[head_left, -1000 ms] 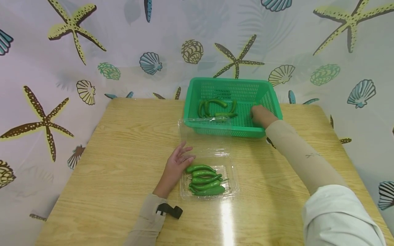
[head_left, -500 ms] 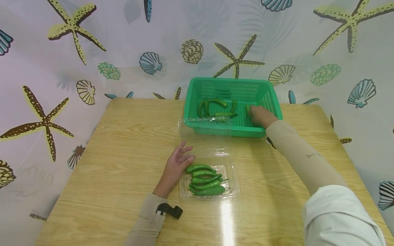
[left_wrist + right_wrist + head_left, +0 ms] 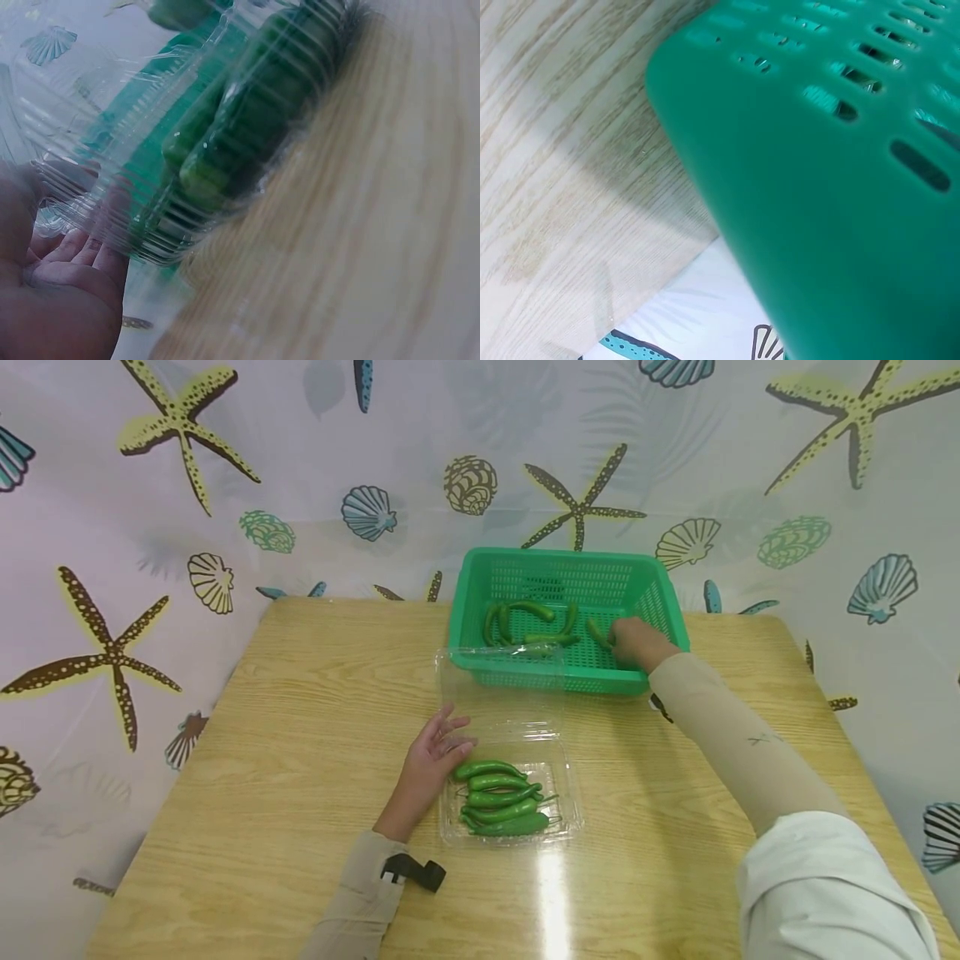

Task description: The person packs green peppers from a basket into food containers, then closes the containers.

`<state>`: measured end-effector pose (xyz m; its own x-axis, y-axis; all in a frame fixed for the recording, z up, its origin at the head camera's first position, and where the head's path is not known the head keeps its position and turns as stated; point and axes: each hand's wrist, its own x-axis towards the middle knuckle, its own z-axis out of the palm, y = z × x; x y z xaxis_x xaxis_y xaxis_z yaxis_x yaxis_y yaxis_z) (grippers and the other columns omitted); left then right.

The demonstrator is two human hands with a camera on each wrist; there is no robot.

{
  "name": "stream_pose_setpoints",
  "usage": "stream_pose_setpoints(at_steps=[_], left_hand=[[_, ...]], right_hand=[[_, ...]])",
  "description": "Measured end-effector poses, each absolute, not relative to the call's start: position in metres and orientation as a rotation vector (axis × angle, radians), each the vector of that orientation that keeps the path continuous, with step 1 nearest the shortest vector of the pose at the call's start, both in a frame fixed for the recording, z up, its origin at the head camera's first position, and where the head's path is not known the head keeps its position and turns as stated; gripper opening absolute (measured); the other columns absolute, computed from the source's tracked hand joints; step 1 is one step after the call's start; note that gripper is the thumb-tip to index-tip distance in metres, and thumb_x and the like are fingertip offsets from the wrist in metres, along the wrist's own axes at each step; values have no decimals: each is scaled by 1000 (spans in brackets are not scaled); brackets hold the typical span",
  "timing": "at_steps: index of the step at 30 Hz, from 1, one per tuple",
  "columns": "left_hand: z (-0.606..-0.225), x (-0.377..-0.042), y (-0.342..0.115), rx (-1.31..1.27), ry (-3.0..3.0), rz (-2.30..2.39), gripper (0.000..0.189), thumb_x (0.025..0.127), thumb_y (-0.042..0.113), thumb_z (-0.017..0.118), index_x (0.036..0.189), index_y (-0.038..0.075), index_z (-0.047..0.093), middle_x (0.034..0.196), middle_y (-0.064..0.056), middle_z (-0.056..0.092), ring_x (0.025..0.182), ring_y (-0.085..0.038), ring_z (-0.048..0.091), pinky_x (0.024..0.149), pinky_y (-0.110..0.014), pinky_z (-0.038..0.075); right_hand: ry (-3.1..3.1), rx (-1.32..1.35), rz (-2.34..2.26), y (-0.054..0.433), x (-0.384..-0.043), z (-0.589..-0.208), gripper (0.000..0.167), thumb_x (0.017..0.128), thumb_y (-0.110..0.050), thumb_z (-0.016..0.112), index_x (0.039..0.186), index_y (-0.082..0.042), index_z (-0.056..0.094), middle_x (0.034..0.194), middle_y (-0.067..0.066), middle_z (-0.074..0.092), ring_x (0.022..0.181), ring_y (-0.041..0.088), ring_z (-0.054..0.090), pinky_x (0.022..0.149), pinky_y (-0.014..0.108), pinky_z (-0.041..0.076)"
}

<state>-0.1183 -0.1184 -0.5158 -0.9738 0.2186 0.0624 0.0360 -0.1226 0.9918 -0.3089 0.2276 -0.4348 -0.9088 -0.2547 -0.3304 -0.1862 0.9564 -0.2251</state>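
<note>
A clear plastic clamshell container point(image 3: 572, 810) lies with its lid raised on the table, several green chili peppers point(image 3: 501, 802) in its base. My left hand point(image 3: 427, 767) rests at its upper left corner by the hinge, fingers loosely extended and thumb near the top pepper. In the left wrist view those fingers point(image 3: 81, 259) touch the ribbed plastic. My right hand point(image 3: 639, 642) reaches into the green plastic basket point(image 3: 566, 679) and holds one chili pepper point(image 3: 597, 633), which sticks out to its left. The right fingertips are hidden. In the right wrist view the basket wall point(image 3: 757, 165) blocks the hand.
Several more chili peppers point(image 3: 528, 610) lie in the left half of the basket. The lid point(image 3: 498, 693) leans against the basket's front. A wooden table point(image 3: 300, 710) carries everything, with a seashell-print sheet point(image 3: 420, 435) hanging behind.
Inside the basket, the pepper at my right hand has come into view, swinging out leftward from the fingers. My left hand and the container have stayed in place.
</note>
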Motion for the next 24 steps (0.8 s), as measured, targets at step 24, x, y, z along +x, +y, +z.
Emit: stream_pose_setpoints(at_steps=[24], left_hand=[[-515,-118,-118,287,1998,2245,70,88,17,65,146,13,26,136,-13,45,112,-24,55,91,-30,49]], right_hand=[[2922,-429,-592,238,-301,-417,26,93,-1,52,115,12,56,111,28,58,103,39,54,87,49,47]])
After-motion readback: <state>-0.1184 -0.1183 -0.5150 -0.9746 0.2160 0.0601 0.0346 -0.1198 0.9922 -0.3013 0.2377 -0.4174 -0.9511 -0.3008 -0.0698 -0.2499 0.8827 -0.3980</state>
